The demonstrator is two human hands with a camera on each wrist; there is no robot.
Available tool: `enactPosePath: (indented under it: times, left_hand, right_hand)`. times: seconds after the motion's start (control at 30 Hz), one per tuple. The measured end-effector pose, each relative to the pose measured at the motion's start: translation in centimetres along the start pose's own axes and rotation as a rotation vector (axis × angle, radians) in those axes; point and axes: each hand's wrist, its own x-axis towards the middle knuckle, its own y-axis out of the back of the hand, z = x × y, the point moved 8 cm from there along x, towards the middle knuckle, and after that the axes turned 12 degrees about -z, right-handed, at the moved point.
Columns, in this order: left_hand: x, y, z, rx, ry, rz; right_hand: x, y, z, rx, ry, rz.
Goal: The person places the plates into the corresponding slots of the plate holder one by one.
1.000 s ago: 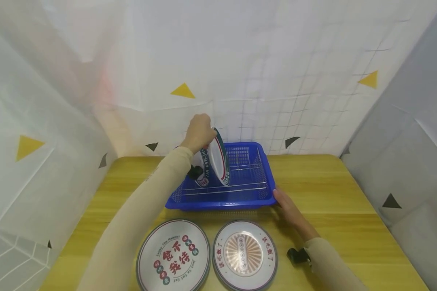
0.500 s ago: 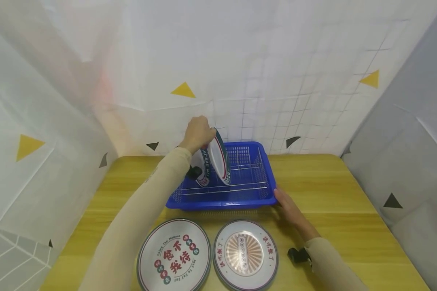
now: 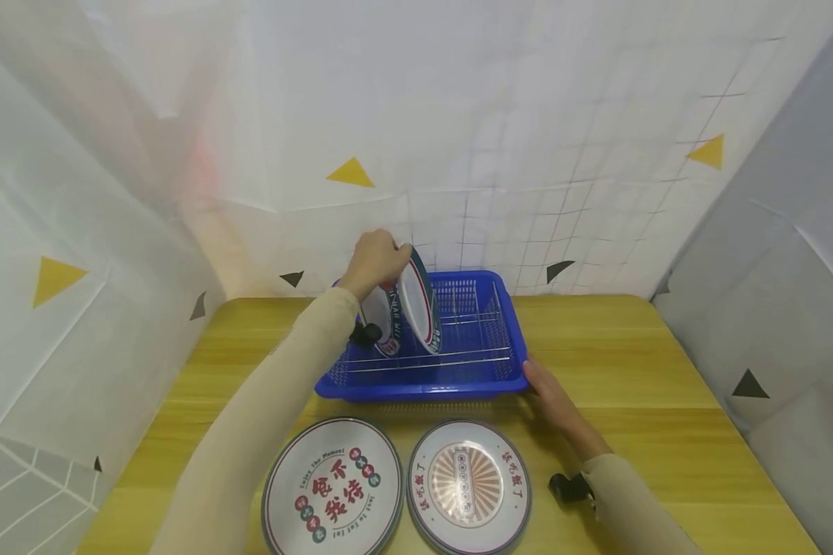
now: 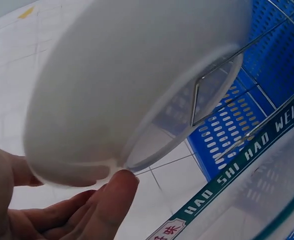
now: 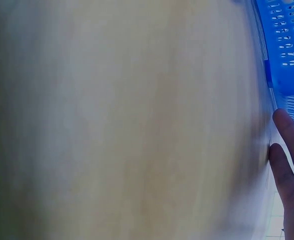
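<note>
My left hand (image 3: 376, 260) pinches the top rim of a white plate (image 3: 418, 304) with a green and red edge. That plate leans steeply inside a blue dish basket (image 3: 416, 389) with metal wire dividers. In the left wrist view, the plate's pale underside and foot ring (image 4: 187, 120) face the camera, with thumb and fingers at its lower edge. Left of it a second plate (image 3: 392, 320), lettered "HAO SHI HAO WEI" on a green band, stands in the basket, partly covered by my hand and wrist. My right hand (image 3: 551, 397) touches the basket's front right corner, its visible fingers straight in the right wrist view.
Before the basket lie a large printed plate (image 3: 333, 486) on a stack at left and a smaller one with a sunburst print (image 3: 468, 489) at right. The wooden table (image 3: 632, 370) meets white sheeted walls at the back and sides.
My left hand and wrist have dropped slightly at the plate's top rim. The held plate keeps nearly the same tilt and place; my right hand stays at the basket corner.
</note>
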Motion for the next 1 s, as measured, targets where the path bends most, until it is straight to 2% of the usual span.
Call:
enactPosePath:
  times: [0.2,0.33,0.53,0.73,0.9,1.0]
  left_hand:
    - [-0.3,0.5,-0.1,-0.075,-0.013,0.001]
    - [-0.6,0.7,-0.3,-0.106,-0.006,0.000]
    - [-2.4,1.1,-0.9,-0.187,-0.025,0.024]
    - [-5.4,1.5,-1.3,-0.391,-0.107,0.083]
    - [-7.4,1.1,-1.9,-0.630,-0.152,0.048]
    - [-8.5,0.8,-2.6,-0.713,-0.153,0.023]
  right_hand:
    - [0.0,0.3,0.0,-0.028,-0.028,0.013]
    - [0.1,0.6,-0.3,-0.035,-0.010,0.021]
    - [0.0,0.3,-0.2,-0.029,0.018,0.020]
    - [-0.3,0.7,0.3,-0.027,0.002,0.020]
    - [-0.5,1.2,0.5,-0.031,-0.007,0.030]
    - [-0.5,1.3,0.5,-0.022,-0.011,0.014]
